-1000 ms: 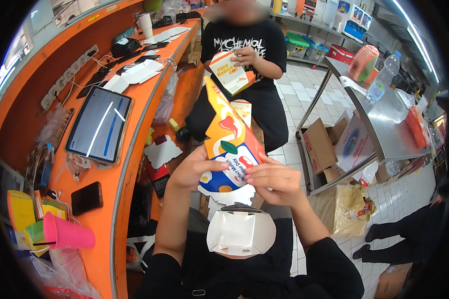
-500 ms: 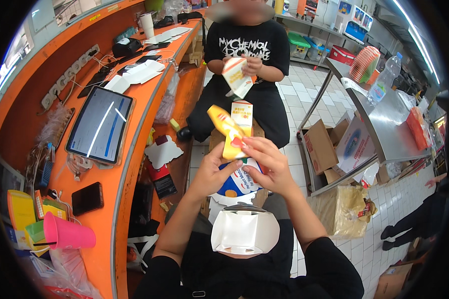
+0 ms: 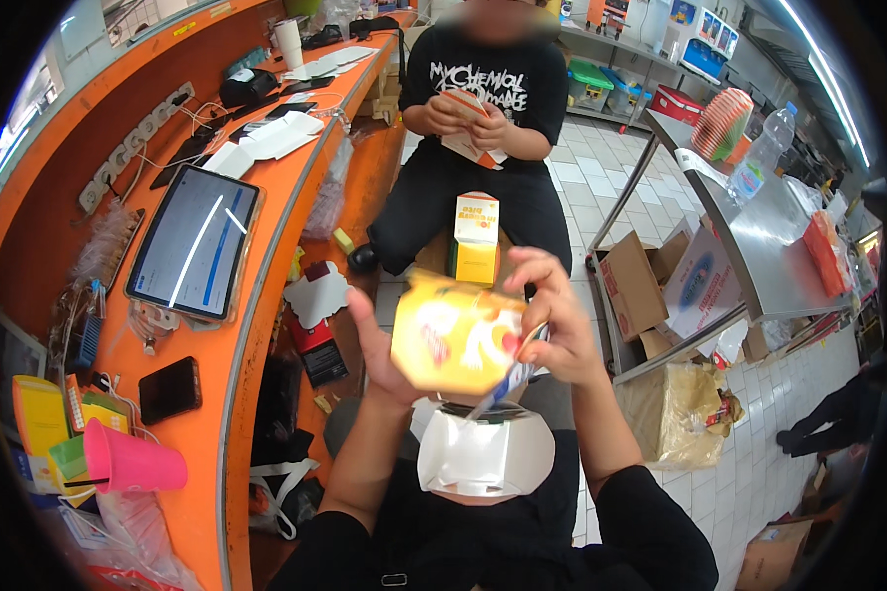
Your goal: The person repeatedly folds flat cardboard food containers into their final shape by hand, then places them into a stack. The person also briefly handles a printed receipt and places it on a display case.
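Observation:
A yellow carton blank (image 3: pixel 458 335), blurred by motion, is spread flat and tilted in front of me. My right hand (image 3: pixel 562 320) is closed on its right edge, where a blue and white strip slants down. At the carton's left side is my left hand (image 3: pixel 384 350), its thumb stretched up and apart; its other fingers are hidden behind the carton. Near my lap sits an open white carton (image 3: pixel 485 455) with its inside facing up. Across from me a co-worker holds a white and orange carton (image 3: pixel 475 113) in both hands.
Between us stands a yellow and white carton (image 3: pixel 476 236). Along the left runs an orange counter (image 3: pixel 256 286) with a tablet (image 3: pixel 195 241), a phone (image 3: pixel 170 390) and a pink cup (image 3: pixel 136 459). A steel table (image 3: pixel 734 222) stands right, above cardboard boxes (image 3: pixel 675 286).
The folded yellow carton has opened out flat and faces me. My left thumb has let go and spread away. The co-worker's carton has been folded smaller and raised.

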The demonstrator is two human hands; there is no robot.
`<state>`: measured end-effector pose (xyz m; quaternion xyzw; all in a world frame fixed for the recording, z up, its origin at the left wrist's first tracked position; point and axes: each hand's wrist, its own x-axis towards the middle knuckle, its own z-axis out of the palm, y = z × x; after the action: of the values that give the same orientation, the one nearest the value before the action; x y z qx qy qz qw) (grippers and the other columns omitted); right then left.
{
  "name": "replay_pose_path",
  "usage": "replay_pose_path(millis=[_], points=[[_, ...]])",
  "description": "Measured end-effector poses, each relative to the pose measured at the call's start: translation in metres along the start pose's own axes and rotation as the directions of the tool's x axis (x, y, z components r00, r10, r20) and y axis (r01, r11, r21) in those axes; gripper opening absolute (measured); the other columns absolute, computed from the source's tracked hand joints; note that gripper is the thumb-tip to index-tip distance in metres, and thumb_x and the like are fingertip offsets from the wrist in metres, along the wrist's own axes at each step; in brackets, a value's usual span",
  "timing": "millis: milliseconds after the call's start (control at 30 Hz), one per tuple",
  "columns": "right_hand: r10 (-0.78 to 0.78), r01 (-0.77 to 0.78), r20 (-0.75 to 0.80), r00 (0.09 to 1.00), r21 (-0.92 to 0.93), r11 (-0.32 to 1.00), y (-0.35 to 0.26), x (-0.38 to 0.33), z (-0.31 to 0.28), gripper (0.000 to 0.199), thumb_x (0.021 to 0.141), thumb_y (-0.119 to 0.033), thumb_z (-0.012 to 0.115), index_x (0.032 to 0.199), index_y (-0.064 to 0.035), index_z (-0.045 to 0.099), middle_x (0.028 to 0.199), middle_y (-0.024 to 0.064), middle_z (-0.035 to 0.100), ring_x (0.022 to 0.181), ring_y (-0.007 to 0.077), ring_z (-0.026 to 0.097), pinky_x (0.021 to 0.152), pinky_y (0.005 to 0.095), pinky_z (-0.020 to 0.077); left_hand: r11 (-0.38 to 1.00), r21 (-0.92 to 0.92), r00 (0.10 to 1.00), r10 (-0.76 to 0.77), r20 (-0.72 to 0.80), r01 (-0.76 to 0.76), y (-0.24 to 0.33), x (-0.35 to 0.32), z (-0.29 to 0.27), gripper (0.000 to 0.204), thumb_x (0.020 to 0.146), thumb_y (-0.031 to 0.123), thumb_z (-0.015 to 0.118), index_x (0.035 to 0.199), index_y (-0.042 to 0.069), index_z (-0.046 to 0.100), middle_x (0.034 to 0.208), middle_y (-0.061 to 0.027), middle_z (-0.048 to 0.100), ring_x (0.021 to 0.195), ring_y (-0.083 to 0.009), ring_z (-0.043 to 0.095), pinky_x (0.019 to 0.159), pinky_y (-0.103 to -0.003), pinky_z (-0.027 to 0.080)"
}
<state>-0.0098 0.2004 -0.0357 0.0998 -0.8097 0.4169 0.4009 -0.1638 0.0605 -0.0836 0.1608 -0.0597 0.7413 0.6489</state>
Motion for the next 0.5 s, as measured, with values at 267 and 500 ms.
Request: replay_pose_path(millis=[267, 500], points=[[0.119, -0.11, -0.044, 0.992, 0.174, 0.979, -0.015, 0.003, -0.001, 0.007, 0.081, -0.007, 0.068, 0.088, -0.0074, 0.068, 0.133, 0.0162, 0.044, 0.125, 0.032, 0.044, 0.104, 0.0435, 0.0348, 0.721, 0.692, 0.999, -0.013, -0.042, 0.038, 0.024, -0.007, 0.037, 0.07, 0.077, 0.014, 0.059, 0.14, -0.002, 0.031, 0.136, -0.0213, 0.046, 0.124, -0.0334, 0.05, 0.102, -0.047, 0.042], [0.064, 0.02, 0.299, 0.952, -0.27, 0.963, -0.032, 0.014, -0.007, 0.006, 0.084, -0.004, 0.064, 0.088, -0.006, 0.067, 0.138, 0.0192, 0.038, 0.133, 0.0388, 0.036, 0.102, 0.0467, 0.0412, 0.945, 0.306, 0.993, -0.115, -0.027, 0.118, 0.038, 0.0, 0.05, 0.071, 0.076, 0.026, 0.072, 0.131, -0.005, 0.041, 0.121, -0.0184, 0.057, 0.109, -0.0256, 0.06, 0.094, -0.039, 0.048]])
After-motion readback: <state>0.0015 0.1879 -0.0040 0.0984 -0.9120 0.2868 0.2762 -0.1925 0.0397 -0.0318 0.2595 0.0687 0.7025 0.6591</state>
